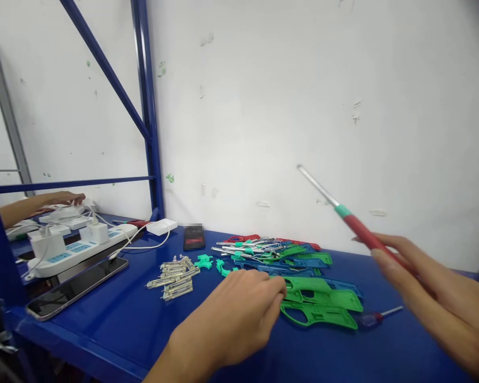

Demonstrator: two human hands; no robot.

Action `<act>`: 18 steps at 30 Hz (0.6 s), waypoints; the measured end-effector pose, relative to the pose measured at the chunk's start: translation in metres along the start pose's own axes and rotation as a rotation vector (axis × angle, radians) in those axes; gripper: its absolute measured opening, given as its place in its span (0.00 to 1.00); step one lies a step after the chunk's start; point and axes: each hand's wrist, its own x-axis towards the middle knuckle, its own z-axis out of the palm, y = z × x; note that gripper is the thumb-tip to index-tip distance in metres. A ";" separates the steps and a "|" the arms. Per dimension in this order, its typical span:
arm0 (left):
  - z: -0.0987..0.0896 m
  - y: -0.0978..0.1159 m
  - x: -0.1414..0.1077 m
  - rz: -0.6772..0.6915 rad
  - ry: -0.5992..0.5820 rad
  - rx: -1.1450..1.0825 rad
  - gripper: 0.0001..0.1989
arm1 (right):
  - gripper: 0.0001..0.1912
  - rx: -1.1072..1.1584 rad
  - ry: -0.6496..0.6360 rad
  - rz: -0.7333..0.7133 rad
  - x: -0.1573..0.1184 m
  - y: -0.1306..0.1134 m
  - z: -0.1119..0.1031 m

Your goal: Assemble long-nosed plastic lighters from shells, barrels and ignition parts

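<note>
My right hand (431,287) is closed around the red handle of a long-nosed lighter (363,230). Its metal tube points up and to the left, with a teal collar where tube meets handle. My left hand (231,314) has curled fingers at the near left end of green lighter casing halves (323,314). Its fingertips are hidden, so whether they grip a casing cannot be made out. Behind it lie metal lighter tubes with wires (243,247), blue casing halves (343,285) and red casing pieces (243,238). Small teal clips (203,260) sit left of these.
Clear lighter inserts (175,276) are piled left of centre on the blue table (115,330). A screwdriver (377,317) lies at right. Further left are a phone (77,287), a power strip (80,250) with chargers and cables, and a dark box (193,237). Another person's hand (64,198) reaches behind the blue frame (147,106).
</note>
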 end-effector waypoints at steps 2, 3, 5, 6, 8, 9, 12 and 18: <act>0.001 -0.002 0.001 0.001 -0.003 -0.002 0.16 | 0.33 0.018 -0.083 -0.036 0.006 0.010 0.009; 0.002 -0.003 0.002 -0.001 -0.004 -0.003 0.16 | 0.32 0.001 -0.128 -0.052 0.009 0.018 0.012; 0.004 -0.005 0.003 -0.011 -0.002 -0.007 0.16 | 0.34 -0.026 -0.129 -0.055 0.020 0.037 0.019; 0.005 -0.007 0.003 -0.018 -0.001 -0.009 0.16 | 0.35 -0.037 -0.124 -0.055 0.025 0.047 0.022; 0.007 -0.009 0.003 -0.035 0.000 -0.012 0.16 | 0.35 -0.047 -0.124 -0.055 0.036 0.068 0.030; 0.008 -0.011 0.004 -0.042 -0.003 -0.015 0.16 | 0.34 -0.054 -0.118 -0.050 0.041 0.077 0.036; 0.011 -0.017 0.007 -0.051 -0.017 -0.026 0.16 | 0.27 -0.072 -0.113 -0.037 0.045 0.102 0.056; 0.012 -0.026 0.015 -0.080 0.006 -0.037 0.17 | 0.24 -0.085 -0.205 -0.017 0.024 0.125 0.089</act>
